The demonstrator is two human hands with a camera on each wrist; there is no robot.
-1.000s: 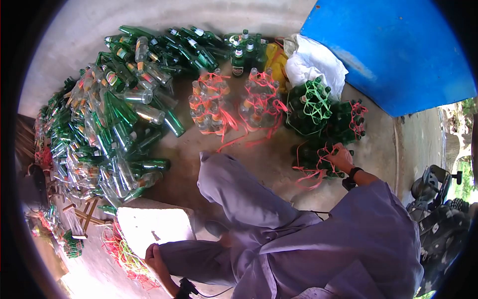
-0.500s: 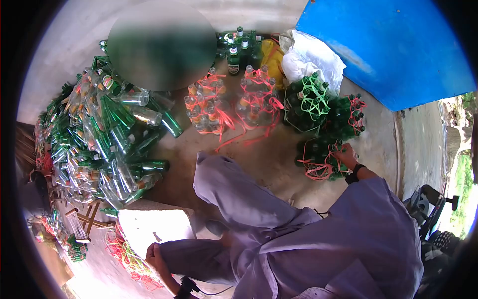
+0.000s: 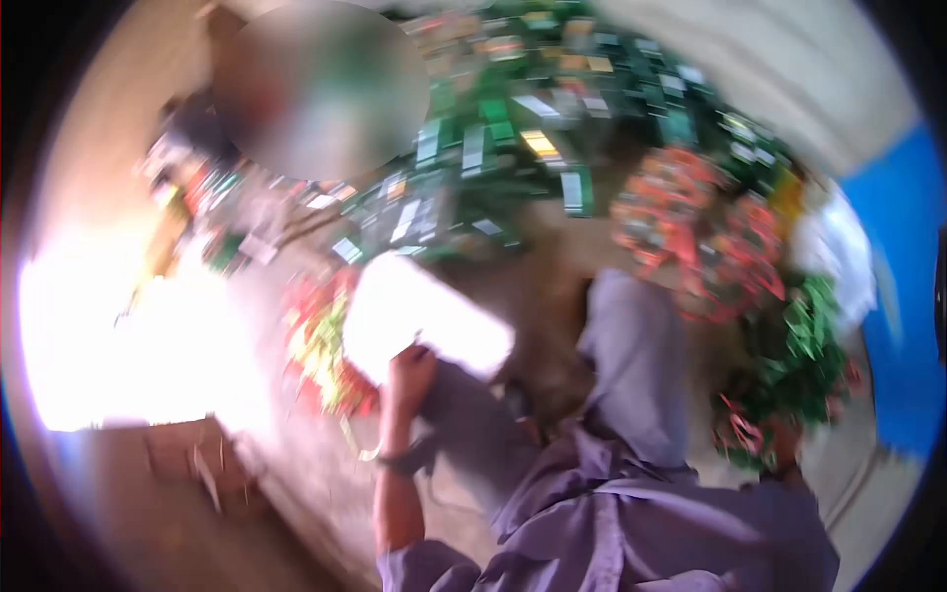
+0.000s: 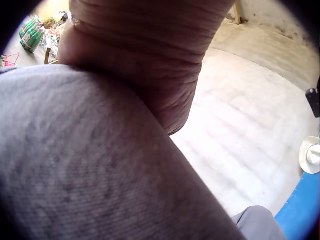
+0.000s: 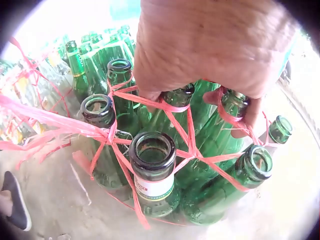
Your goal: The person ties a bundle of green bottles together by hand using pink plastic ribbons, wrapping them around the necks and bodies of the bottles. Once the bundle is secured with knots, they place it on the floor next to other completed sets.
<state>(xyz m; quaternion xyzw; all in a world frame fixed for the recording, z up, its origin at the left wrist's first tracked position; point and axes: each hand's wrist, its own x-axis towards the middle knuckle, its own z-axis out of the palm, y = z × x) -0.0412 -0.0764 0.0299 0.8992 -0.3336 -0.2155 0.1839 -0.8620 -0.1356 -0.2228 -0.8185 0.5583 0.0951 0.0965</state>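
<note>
In the right wrist view my right hand (image 5: 215, 50) grips the necks of a bundle of green glass bottles (image 5: 156, 175), its fingers curled down among them. Pink plastic string (image 5: 175, 120) loops from neck to neck and ties the bundle together; loose ends trail to the left. The bottles stand upright on the floor. My left hand (image 3: 409, 380) rests on the left knee in the head view, beside a white block (image 3: 434, 306). From the left wrist, the palm heel (image 4: 175, 100) lies against the grey trouser leg (image 4: 90, 165), and the fingers are hidden.
A large heap of loose bottles (image 3: 473, 148) spreads across the back, blurred. Clear bottles tied with pink string (image 3: 666, 202) stand right of it, near a white sack (image 3: 834, 247) and a blue panel (image 3: 903, 296). Red and yellow-green string (image 3: 330, 340) lies left of the block.
The head view has swung left, so the scene has shifted right and blurred. My right hand stays at the pink-tied green bottles; the left stays on the knee.
</note>
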